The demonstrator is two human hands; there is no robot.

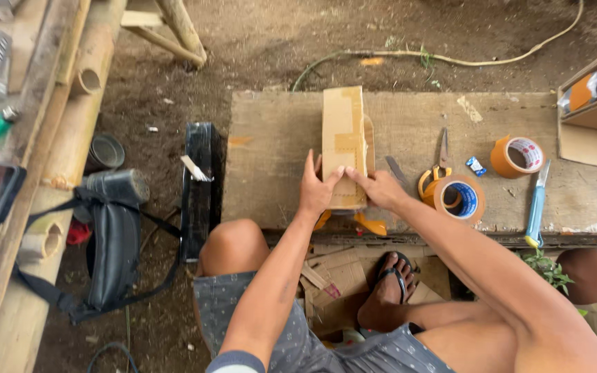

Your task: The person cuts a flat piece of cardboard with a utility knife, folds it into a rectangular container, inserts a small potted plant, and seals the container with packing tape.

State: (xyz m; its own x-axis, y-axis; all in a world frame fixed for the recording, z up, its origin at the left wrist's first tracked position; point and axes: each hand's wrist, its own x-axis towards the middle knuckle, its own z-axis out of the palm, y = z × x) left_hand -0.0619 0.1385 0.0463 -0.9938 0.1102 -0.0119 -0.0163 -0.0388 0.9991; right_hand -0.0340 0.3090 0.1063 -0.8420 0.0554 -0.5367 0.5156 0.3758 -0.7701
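Where the view begins, nearest the camera, sit the person's bare knees, grey patterned shorts and a sandalled foot (392, 290) resting on cardboard scraps (333, 276) on the dirt floor. Item next: the wooden board (409, 117) serving as a work surface.

At its near edge stands the cardboard box (344, 145), narrow, upright, patched with brown tape. The left hand (317, 186) grips the box's lower left side, fingers curled around it, thumb on the front face. The right hand (379, 186) presses fingertips against the box's lower right corner, hand partly closed, holding nothing else. An orange object (371, 224) shows just below the box; its kind cannot be told.

Right of the hands: yellow-handled scissors (440, 166), a tape roll with blue core (459, 199), touching the scissors' handles, a second brown tape roll (517, 156), a blue utility knife (536, 207).

Left, on the ground: a black bag with straps (112, 242), a black rectangular case (202, 186), bamboo poles (70, 138).

Farthest: a pale cord (450, 59) across the soil.
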